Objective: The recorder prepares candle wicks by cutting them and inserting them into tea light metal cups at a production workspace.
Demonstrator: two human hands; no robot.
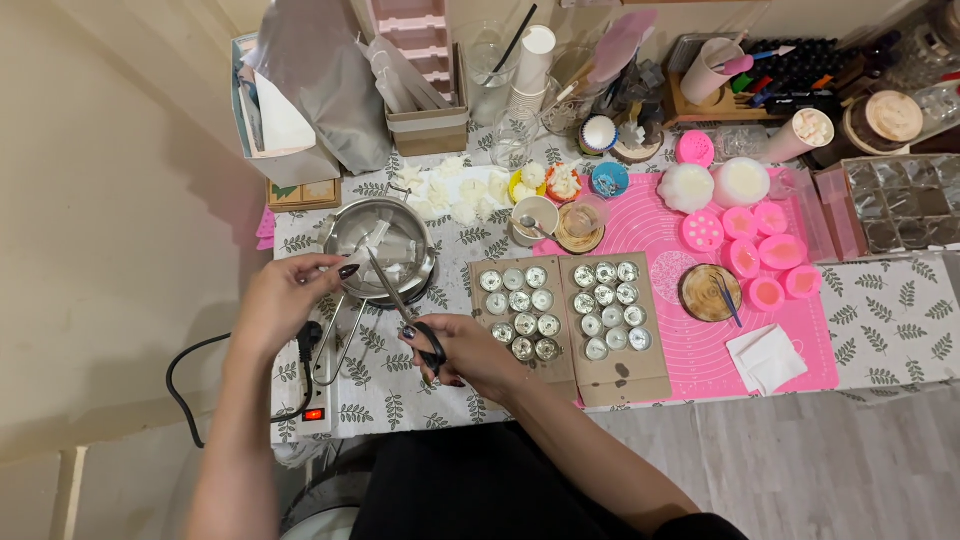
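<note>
A right hand (465,350) gripped scissors (405,305), blades reaching into a metal pot (380,240) at the table's (890,330) nine o'clock, while left-hand (290,295) fingers (335,266) pinched a white strip (372,240) over it.

2 cardboard trays (570,330), brown box (428,128)

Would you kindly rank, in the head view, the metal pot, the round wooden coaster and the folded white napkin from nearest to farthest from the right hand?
From the right hand, which holds scissors:
1. Metal pot, just up and to its left, with the scissor blades reaching it.
2. Round wooden coaster, off to the right on the pink mat.
3. Folded white napkin, farther right at the mat's lower edge.
</note>
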